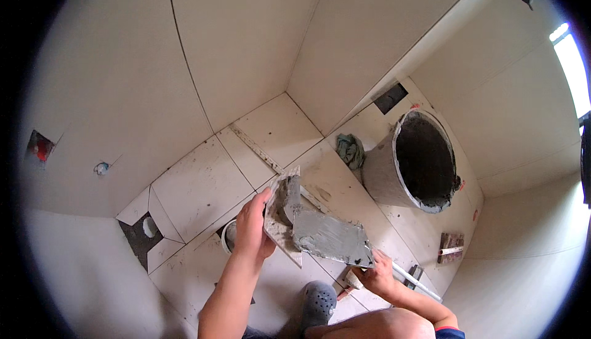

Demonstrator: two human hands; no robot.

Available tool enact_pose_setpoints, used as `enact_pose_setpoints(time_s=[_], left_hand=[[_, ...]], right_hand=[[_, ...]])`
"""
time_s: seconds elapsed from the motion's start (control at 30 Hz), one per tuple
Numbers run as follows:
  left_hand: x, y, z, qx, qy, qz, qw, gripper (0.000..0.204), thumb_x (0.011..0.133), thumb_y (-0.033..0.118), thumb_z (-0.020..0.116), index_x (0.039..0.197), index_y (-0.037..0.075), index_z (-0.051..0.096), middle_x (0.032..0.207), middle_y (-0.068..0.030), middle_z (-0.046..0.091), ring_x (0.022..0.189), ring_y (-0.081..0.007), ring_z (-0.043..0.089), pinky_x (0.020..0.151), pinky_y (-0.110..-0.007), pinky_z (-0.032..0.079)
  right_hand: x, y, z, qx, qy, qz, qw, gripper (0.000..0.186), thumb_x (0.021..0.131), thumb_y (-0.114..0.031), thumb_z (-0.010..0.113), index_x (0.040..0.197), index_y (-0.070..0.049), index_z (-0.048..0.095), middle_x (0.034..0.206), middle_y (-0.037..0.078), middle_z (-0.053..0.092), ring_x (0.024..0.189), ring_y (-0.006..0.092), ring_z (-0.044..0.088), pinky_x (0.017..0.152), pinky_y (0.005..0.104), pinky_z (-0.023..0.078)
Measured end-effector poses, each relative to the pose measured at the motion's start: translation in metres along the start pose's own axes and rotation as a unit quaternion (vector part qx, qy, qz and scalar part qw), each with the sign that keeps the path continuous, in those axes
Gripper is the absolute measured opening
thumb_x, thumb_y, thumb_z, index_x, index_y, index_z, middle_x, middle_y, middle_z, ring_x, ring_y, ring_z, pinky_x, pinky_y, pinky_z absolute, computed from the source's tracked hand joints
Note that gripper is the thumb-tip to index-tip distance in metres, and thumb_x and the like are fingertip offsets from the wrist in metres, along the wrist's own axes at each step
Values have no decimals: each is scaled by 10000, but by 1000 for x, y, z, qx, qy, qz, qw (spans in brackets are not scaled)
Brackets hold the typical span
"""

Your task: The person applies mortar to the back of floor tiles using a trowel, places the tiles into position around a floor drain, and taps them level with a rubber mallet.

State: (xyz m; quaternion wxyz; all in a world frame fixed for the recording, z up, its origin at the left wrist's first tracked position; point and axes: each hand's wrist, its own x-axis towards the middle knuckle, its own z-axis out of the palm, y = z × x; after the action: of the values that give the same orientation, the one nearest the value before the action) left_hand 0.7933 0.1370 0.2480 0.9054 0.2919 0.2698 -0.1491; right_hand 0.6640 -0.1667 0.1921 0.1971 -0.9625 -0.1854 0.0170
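Observation:
My left hand (251,223) grips the left edge of a small cut tile piece (282,239), tilted above the floor. Wet grey mortar (288,196) lies on its face. In my right hand (380,275) is a flat trowel (332,237), its broad blade coated in smooth grey mortar. The blade's far end meets the mortar on the tile piece. My right fingers close round the handle end, which they mostly hide.
Right of centre a large mortar-smeared bucket (383,173) leans toward me, beside a crumpled green cloth (349,150). A small pail (228,237) sits behind my left wrist. Floor openings (391,98) lie far right and left. My clog (319,302) rests below the trowel; tiled walls surround me.

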Motion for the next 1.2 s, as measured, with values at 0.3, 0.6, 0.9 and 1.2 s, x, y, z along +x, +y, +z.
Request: enact_pose_setpoints(time_s=[0.3,0.6,0.9,1.2], left_hand=[[18,17,-24,153,-19,119,981,336,1029,248,470,1072,-44,630,991,-73,668,894,-155,633,811,-295,529],[24,-13,-23,323,-74,270,904,313,1053,240,426,903,-5,552,774,23,440,747,-78,366,676,-236,340],[37,3,-49,289,-62,293,909,294,1050,203,427,1022,-31,602,834,26,492,759,-66,387,684,-224,347],[19,-10,-46,328,-156,175,915,323,1031,195,430,1088,-51,630,919,5,557,833,-76,439,794,-245,392]], right_hand=[[6,-31,-43,206,-58,85,973,323,722,-134,780,997,-51,632,813,166,595,686,361,600,659,409,525],[18,-48,-32,679,-269,252,635,625,974,-633,461,772,-44,512,643,44,497,510,130,469,462,266,363],[0,-40,-34,663,-268,302,630,637,982,-617,462,822,-9,560,609,35,494,506,146,483,660,308,484],[46,-46,-53,583,-206,309,723,523,971,-564,541,876,-51,509,672,35,510,569,134,515,528,302,471]])
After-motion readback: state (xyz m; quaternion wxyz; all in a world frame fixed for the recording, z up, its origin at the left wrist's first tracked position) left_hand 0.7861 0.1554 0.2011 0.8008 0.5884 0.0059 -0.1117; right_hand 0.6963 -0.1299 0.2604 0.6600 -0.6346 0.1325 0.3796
